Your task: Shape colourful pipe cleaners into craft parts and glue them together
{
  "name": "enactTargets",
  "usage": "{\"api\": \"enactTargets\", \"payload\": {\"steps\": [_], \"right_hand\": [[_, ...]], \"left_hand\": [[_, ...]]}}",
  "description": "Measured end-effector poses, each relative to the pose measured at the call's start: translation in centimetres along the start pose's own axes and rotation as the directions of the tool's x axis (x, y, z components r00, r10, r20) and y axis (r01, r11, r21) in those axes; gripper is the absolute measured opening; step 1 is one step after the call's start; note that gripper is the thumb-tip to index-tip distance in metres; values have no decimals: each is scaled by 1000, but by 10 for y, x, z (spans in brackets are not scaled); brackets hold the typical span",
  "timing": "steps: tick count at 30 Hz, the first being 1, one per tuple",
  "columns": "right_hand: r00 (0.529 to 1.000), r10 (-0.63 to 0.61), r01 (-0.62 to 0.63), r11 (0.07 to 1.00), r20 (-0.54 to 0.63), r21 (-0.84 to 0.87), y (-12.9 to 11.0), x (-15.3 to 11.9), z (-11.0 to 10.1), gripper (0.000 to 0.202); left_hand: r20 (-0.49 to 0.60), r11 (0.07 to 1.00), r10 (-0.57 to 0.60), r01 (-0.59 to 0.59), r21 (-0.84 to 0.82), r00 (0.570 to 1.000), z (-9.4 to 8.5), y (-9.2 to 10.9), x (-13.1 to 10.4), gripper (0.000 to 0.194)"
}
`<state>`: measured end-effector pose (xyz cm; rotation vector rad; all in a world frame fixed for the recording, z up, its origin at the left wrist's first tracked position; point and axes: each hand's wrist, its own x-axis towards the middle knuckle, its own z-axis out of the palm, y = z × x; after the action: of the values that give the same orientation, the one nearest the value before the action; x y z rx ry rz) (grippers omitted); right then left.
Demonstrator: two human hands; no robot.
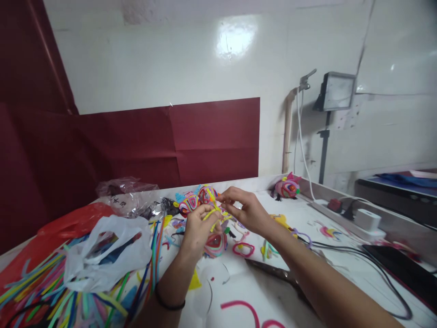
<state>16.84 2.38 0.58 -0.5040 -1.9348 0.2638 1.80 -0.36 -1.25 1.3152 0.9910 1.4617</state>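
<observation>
Near the middle of the table, my left hand (201,226) is closed on a yellow pipe cleaner (212,218), bent into a small shape. Just to its right, my right hand (244,207) pinches the orange tip (219,197) of a small piece at the top of the yellow one. Behind my fingers stand two colourful round pieces, a striped one (189,203) with blue spikes and another (206,194). Under my hands lies a pink and teal striped piece (215,245), partly hidden. Close by on the right is a dark pink loop (243,248).
Bundled pipe cleaners (85,305), a white plastic bag (105,269) and a red bag (73,223) cover the left side. Scissors (273,271) lie under my right forearm. Farther right are a finished pink piece (287,187), a power strip (348,221), cables and a black phone (401,273).
</observation>
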Motion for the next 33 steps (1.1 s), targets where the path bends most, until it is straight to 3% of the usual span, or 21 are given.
{"api": "enactTargets", "payload": {"steps": [4, 11, 17, 25, 33], "right_hand": [[973, -200, 218, 960, 113, -174, 0, 1, -10, 16], [917, -341, 389, 875, 205, -286, 4, 1, -19, 16], [899, -391, 436, 845, 198, -309, 7, 2, -19, 15], [911, -353, 408, 847, 214, -340, 3, 4, -19, 18], [909, -334, 405, 847, 248, -346, 2, 3, -22, 18]], "left_hand": [[69, 999, 5, -8, 35, 998, 1, 0, -2, 10], [157, 998, -46, 52, -39, 987, 1, 1, -4, 12], [159, 998, -38, 46, -47, 987, 1, 4, -8, 12], [100, 996, -3, 12, -87, 995, 1, 4, -8, 21], [138, 996, 35, -22, -91, 990, 1, 3, -8, 20]]}}
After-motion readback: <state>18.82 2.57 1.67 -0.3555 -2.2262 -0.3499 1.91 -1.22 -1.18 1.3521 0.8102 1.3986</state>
